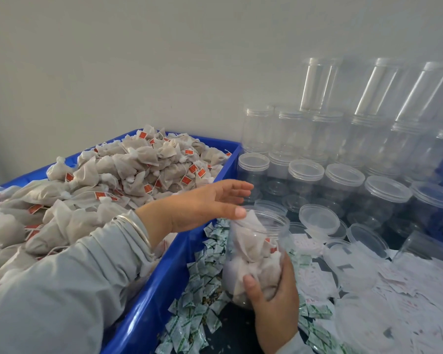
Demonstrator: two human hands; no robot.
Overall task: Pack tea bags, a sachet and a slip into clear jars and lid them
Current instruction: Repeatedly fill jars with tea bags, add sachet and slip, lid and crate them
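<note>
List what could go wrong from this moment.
A tea bag sticks out above the rim of the clear plastic jar, so it may snag or fall out. The right hand grips the tilted jar low, so it might slip. The left hand may knock nearby empty clear jars.

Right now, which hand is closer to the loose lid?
Left. The left hand hovers over the jar mouth, beside the loose lid; the right hand grips the jar's bottom, farther away.
</note>
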